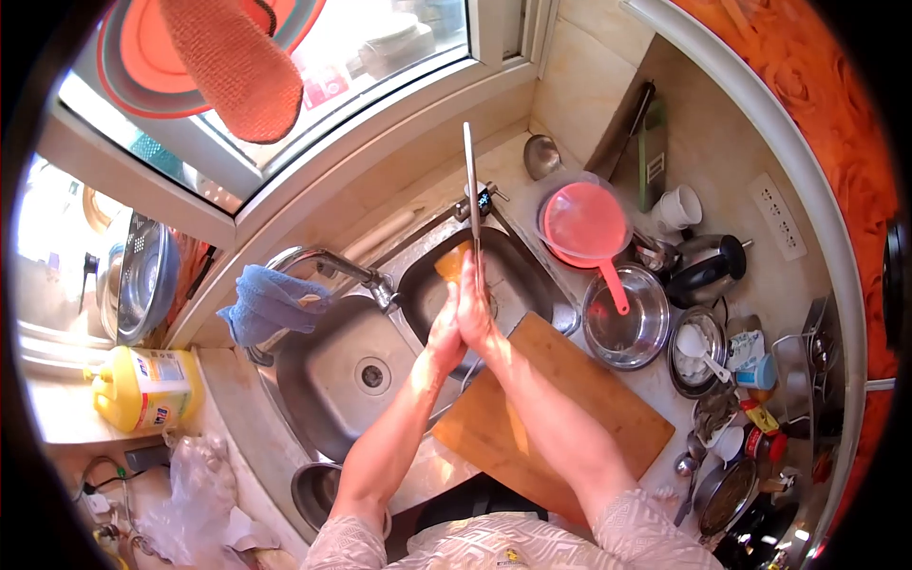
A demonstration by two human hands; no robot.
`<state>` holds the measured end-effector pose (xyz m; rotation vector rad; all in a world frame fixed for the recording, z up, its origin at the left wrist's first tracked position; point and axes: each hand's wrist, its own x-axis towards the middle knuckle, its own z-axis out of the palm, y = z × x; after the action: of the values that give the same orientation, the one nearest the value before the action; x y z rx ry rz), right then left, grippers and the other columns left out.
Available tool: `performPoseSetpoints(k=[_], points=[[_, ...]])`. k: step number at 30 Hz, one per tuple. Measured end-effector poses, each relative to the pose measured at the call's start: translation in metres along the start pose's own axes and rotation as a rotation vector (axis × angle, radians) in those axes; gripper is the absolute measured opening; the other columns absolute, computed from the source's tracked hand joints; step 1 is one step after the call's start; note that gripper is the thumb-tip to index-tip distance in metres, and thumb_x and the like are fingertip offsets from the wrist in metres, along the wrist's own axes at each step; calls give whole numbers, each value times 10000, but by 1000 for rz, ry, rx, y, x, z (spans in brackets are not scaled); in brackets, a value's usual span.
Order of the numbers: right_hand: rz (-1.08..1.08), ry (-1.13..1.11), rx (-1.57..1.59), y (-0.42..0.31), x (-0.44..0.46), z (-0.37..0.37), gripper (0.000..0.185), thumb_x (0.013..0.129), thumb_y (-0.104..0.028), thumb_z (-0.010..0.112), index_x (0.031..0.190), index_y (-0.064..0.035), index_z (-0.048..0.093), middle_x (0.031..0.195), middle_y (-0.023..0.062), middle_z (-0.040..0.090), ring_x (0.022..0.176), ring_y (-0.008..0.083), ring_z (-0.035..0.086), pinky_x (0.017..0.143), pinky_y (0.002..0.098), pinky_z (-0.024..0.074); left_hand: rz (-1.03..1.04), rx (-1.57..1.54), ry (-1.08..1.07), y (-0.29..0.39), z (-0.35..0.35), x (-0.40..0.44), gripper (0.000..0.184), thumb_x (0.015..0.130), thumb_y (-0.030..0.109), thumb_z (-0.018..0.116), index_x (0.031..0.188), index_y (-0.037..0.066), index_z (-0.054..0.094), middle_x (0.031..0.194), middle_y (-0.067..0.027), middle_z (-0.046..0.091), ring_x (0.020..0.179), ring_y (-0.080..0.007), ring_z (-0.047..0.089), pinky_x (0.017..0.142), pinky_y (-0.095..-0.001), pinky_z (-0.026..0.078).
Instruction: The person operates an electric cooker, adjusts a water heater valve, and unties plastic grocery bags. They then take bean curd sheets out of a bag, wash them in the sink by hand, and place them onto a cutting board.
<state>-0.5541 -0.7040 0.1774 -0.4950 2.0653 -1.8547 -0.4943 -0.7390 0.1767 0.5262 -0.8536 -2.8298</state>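
My two hands are pressed nearly palm to palm above the right sink basin. Between them rises a thin metal blade, which looks like a knife (471,180) seen edge-on and pointing away from me. My left hand (445,332) lies along its left side and my right hand (478,313) along its right side, fingers straight. A yellow-orange piece (453,262), its kind unclear, shows beside the left fingers. The grip between the palms is hidden. Below my right forearm lies a wooden cutting board (579,408), overlapping the sink edge.
The left sink basin (332,418) has a faucet (366,275) with a blue cloth (271,304) over it. To the right sit a pink strainer (584,223), a metal bowl (655,318) and a kettle (708,271). A yellow jug (142,389) stands left, below the window.
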Motion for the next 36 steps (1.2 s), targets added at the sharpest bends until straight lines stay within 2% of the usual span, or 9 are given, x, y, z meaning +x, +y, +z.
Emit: performPoseSetpoints(k=[8, 10, 15, 18, 20, 22, 26, 30, 36], points=[[36, -169, 357, 8, -23, 3, 584, 1020, -364, 277, 1403, 76, 301, 1512, 240, 195, 1414, 351, 164, 1153, 392, 142, 275, 255, 354, 10, -9, 15, 386, 1000, 302, 462, 1258, 21, 518, 1190, -75, 592, 1041, -153, 566, 901, -294, 453], [-191, -15, -45, 16, -13, 5, 543, 1005, -316, 342, 1389, 67, 343, 1506, 237, 220, 1408, 356, 185, 1148, 401, 160, 310, 445, 278, 8, -7, 13, 361, 998, 287, 467, 1229, 18, 535, 1125, -56, 608, 978, -143, 585, 852, -284, 483], [-5, -120, 105, 12, 32, -6, 379, 975, -275, 422, 1190, 6, 559, 1175, 166, 599, 1167, 274, 517, 995, 360, 390, 114, 507, 395, 21, 9, -1, 350, 978, 359, 505, 1079, 36, 594, 838, 8, 617, 656, -67, 542, 566, -224, 434], [10, -166, 312, 20, 35, -3, 399, 981, -306, 431, 1188, 10, 559, 1143, 138, 614, 1130, 239, 548, 968, 331, 414, 123, 396, 437, 27, 10, -1, 351, 976, 365, 505, 1072, 38, 592, 826, -1, 615, 649, -81, 550, 533, -223, 428], [-19, -86, 352, 28, 31, 1, 455, 998, -381, 385, 1225, -19, 540, 1160, 112, 607, 1101, 223, 563, 958, 323, 429, 87, 438, 415, 29, 3, -4, 346, 975, 364, 505, 1080, 45, 588, 892, -23, 630, 713, -105, 587, 531, -231, 452], [441, -443, 1095, 39, 25, -8, 509, 1002, -445, 327, 1280, -55, 498, 1206, 101, 587, 1107, 224, 564, 956, 341, 450, 191, 325, 429, 29, 13, -3, 360, 973, 364, 504, 1135, 49, 567, 989, -39, 638, 810, -118, 609, 602, -249, 488], [681, -612, 977, 20, 13, -18, 511, 992, -454, 352, 1331, -85, 451, 1270, 108, 548, 1134, 243, 564, 948, 384, 481, 141, 216, 398, 49, 23, -13, 381, 977, 349, 494, 1210, 49, 527, 1098, -60, 626, 914, -157, 626, 749, -299, 521], [935, -478, 1127, 22, 19, -25, 469, 980, -393, 429, 1334, -87, 459, 1276, 108, 555, 1117, 237, 578, 952, 370, 478, 157, -6, 246, 63, 17, -19, 361, 993, 289, 459, 1261, 47, 476, 1208, -88, 584, 1069, -234, 599, 903, -386, 510], [767, -229, 931, 47, 42, -68, 309, 953, -222, 524, 1191, -25, 549, 1093, 100, 631, 1012, 233, 621, 914, 348, 498, 229, 116, 345, 46, -21, -19, 353, 949, 171, 551, 1274, 57, 474, 1204, -66, 578, 1079, -224, 583, 916, -378, 495]])
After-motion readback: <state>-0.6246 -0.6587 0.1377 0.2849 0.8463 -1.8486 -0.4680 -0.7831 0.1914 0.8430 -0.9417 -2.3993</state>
